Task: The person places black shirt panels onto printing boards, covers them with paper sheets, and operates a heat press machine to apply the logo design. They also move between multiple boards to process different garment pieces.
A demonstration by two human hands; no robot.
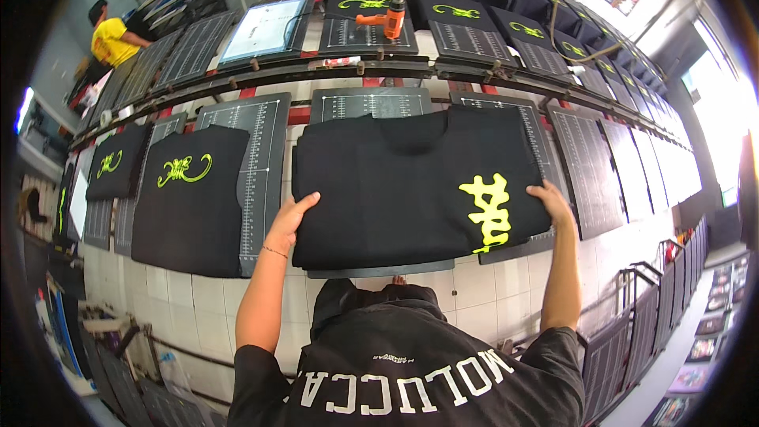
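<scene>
In front of me a stack of folded black T-shirts (379,190) lies across the printing boards, a neon yellow-green print at its right end. My left hand (295,217) grips the stack's left edge, thumb on top and fingers hidden beneath. My right hand (551,202) holds the right edge beside the print, its fingers mostly hidden too. Just left of the stack, a black shirt (190,221) with a yellow-green emblem covers part of a gridded board (269,138).
A second printed shirt (118,162) lies farther left. Across a metal rail sit an orange heat gun (391,17) and a light-coloured framed screen (265,28). More boards with printed shirts (455,12) run along the far row. A person in yellow (113,39) is at far left.
</scene>
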